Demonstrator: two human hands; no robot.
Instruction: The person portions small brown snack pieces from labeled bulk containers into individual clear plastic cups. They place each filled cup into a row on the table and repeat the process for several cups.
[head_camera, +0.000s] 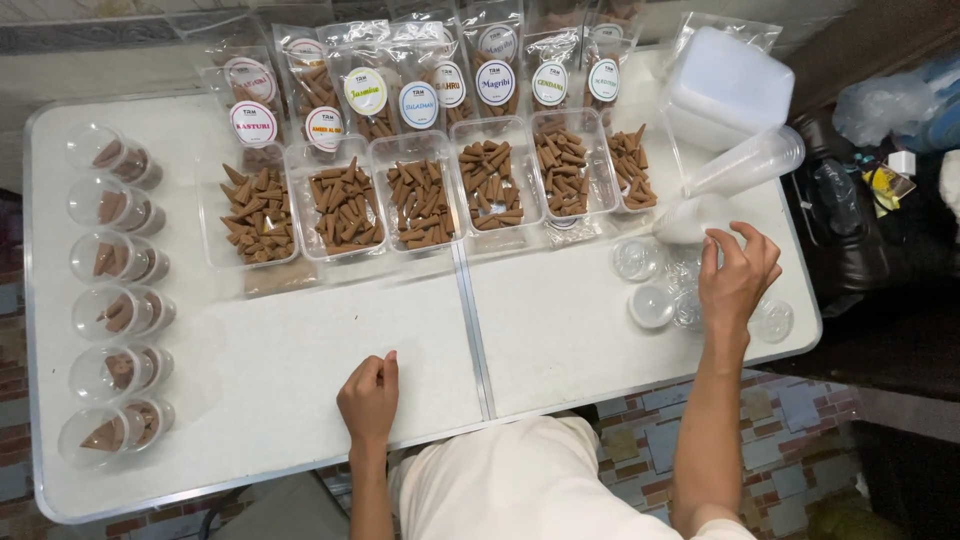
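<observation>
Down below the head camera sits a white folding table (560, 340) with a seam down its middle. The left hand (369, 396) rests on the table near the front edge, its fingers curled in together like a loose fist, and it holds nothing that can be seen. The right hand (737, 278) is out over the right side of the table, its fingers spread apart and bent, with the tips touching a stack of clear plastic cups lying on its side (745, 165) at its wide, cloudy end. Just beside that hand, a bunch of small round clear plastic lids (650, 305) lies flat on the table, some by the wrist and some under the palm. Behind the cups lies a clear bag of white lids or tubs (730, 80), at the back right corner. Along the middle of the table stands a row of six clear plastic trays full of brown incense cones (420, 200), side by side and touching. Behind the trays stands a row of clear bags of brown cones with round labels (420, 85), leaning upright. Down the left edge lie clear plastic cups on their sides with a few brown cones inside (115, 300), stacked in a line of six, well apart from both hands.
</observation>
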